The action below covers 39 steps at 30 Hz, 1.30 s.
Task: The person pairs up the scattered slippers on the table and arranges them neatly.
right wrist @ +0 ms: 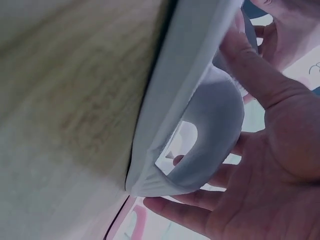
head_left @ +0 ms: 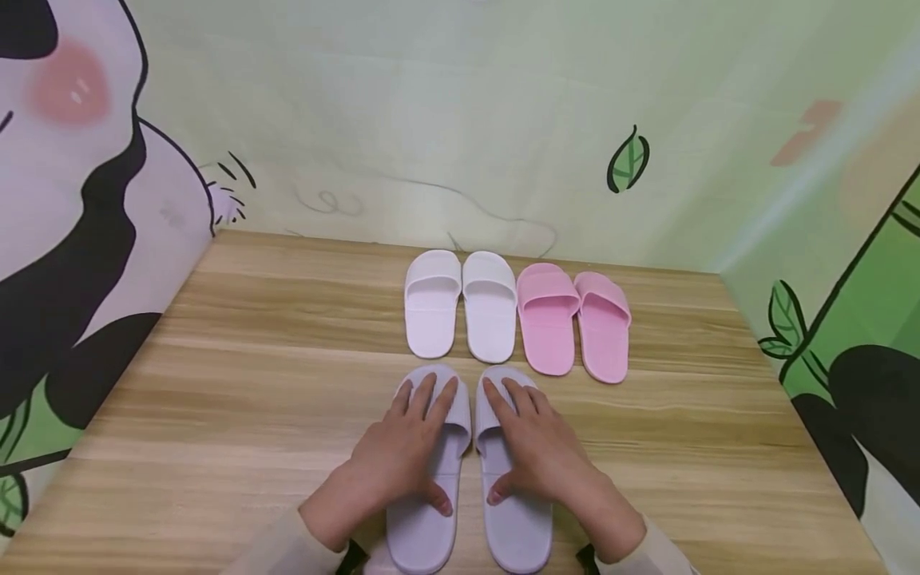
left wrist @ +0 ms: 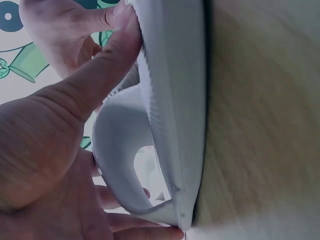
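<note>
A pair of grey-lilac slide slippers lies side by side on the wooden surface, toes pointing away. Over the left grey slipper (head_left: 422, 535) rests my left hand (head_left: 401, 451), its fingers spread across the strap and its thumb touching the insole. My right hand (head_left: 541, 455) lies in the same way on the right grey slipper (head_left: 519, 539). Both wrist views show the fingers along the outside of the strap (left wrist: 117, 145) and the thumb on the footbed. The slippers' soles stand flat on the boards. Part of each strap is hidden under the fingers.
Beyond the grey pair stand two white slippers (head_left: 491, 323), with two pink slippers (head_left: 549, 339) to their right, slightly angled. The wood-grain surface (head_left: 251, 399) ends at a pale green back wall (head_left: 431, 120). Cartoon-painted side walls (head_left: 172, 192) enclose it.
</note>
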Available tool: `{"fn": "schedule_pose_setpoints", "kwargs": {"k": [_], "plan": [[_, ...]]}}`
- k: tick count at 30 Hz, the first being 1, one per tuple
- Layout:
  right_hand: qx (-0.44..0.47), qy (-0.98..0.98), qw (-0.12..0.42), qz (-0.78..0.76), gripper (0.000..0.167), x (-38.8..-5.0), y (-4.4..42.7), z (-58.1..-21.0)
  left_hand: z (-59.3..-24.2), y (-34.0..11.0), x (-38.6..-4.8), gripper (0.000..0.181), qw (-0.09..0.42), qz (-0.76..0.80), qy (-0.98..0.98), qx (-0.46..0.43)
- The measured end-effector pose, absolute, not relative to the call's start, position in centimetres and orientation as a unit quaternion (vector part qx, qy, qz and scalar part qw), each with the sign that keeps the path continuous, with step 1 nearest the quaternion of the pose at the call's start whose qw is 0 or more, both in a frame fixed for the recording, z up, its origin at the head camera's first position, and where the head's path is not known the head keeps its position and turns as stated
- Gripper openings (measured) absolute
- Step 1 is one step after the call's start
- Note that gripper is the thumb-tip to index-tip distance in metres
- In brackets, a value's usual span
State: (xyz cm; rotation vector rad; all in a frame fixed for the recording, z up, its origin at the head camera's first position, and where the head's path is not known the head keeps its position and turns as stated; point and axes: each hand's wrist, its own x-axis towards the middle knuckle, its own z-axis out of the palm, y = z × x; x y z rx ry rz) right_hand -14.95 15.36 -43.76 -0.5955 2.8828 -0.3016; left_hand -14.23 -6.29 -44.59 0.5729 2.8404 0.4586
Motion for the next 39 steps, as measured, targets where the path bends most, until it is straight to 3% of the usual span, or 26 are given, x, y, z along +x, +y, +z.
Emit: {"fn": "schedule_pose_setpoints", "kwargs": {"k": [11, 21, 29, 39], "plan": [[-0.213, 0.96, 0.105, -0.149, 0.139, -15.1, 16.3, -43.3, -43.4, -6.5, -14.9, 0.15, 0.11, 0.148, 0.957, 0.223], [-0.223, 0.951, 0.049, -0.211, 0.113, -17.0, 17.8, -41.5, -41.8, -7.9, -17.0, 0.126, 0.074, 0.164, 0.957, 0.227], [-0.206, 0.947, 0.019, -0.246, 0.098, -19.2, 18.2, -40.7, -40.1, -9.4, -19.8, 0.117, 0.043, 0.185, 0.96, 0.207], [-0.172, 0.95, 0.008, -0.26, 0.085, -22.0, 18.2, -40.9, -40.0, -9.7, -22.8, 0.107, 0.049, 0.19, 0.965, 0.173]]}}
